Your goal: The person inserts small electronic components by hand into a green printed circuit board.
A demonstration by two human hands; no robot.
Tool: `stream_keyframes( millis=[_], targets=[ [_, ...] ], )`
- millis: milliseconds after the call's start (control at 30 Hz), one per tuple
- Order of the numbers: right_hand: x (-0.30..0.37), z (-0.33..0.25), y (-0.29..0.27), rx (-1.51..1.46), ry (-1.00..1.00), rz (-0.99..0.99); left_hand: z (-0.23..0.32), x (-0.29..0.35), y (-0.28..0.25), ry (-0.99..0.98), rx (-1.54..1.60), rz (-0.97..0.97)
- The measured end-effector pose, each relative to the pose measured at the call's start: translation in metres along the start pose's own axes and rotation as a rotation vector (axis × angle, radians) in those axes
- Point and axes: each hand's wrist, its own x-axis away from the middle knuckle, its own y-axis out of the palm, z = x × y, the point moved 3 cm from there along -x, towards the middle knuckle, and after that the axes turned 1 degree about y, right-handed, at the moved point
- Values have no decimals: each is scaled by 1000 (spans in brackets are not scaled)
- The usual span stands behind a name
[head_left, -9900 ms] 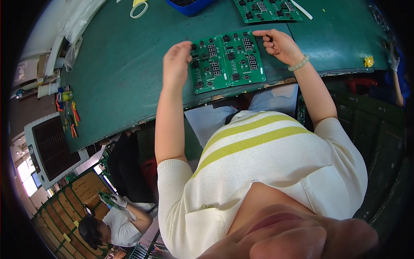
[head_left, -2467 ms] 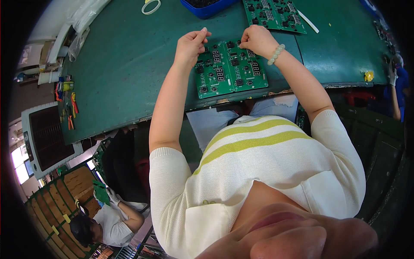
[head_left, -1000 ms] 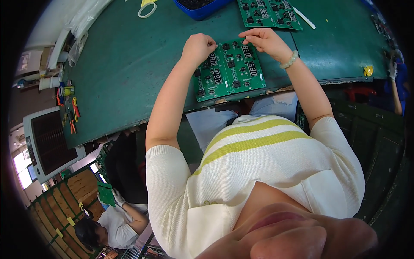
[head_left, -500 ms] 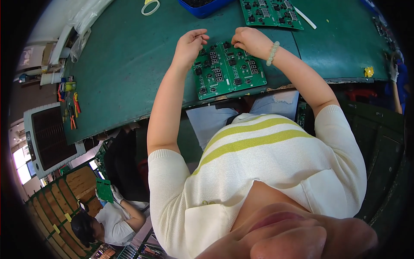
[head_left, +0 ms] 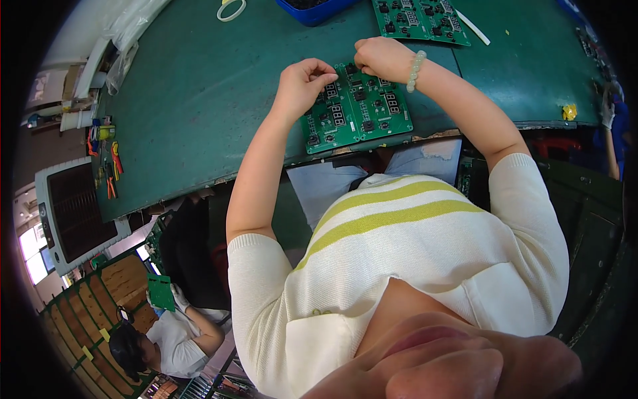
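Note:
A green circuit board panel (head_left: 359,132) lies flat at the table's near edge, fitted with several digit displays and small black square parts. Over its far left part, my left hand (head_left: 303,88) has thumb and forefinger drawn together in a pinch; whatever is between them is too small to make out. My right hand (head_left: 384,60), with a beaded bracelet (head_left: 417,71) on the wrist, is at the board's far edge. Its fingers are curled inward, and their tips are partly hidden, so any small part in them cannot be seen.
Beyond the board stand a blue bin (head_left: 316,12) of dark small parts and more populated circuit boards (head_left: 422,21) with a white strip (head_left: 473,28) beside them. A tape ring (head_left: 231,10) lies far left. Hand tools (head_left: 109,166) hang at the left edge. A co-worker (head_left: 179,339) holds a green board.
My left hand has moved right and over the board, its fingers closing into a pinch. My right hand has shifted slightly left and away from me along the board's far edge.

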Motion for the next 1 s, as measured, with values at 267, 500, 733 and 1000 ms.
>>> stream_keyframes(
  millis=[267, 500, 733, 1000],
  targets=[
    [3, 23, 15, -500, 166, 197, 7, 3, 15, 145, -527, 71],
    [67, 79, 39, -2909, 433, 668, 2, 0, 13, 184, -487, -1],
    [84, 71, 52, -3218, 669, 920, 7, -5, 14, 202, -556, -32],
    [82, 61, 57, -2372, 445, 541, 5, -5, 13, 104, -616, -52]
  ],
)
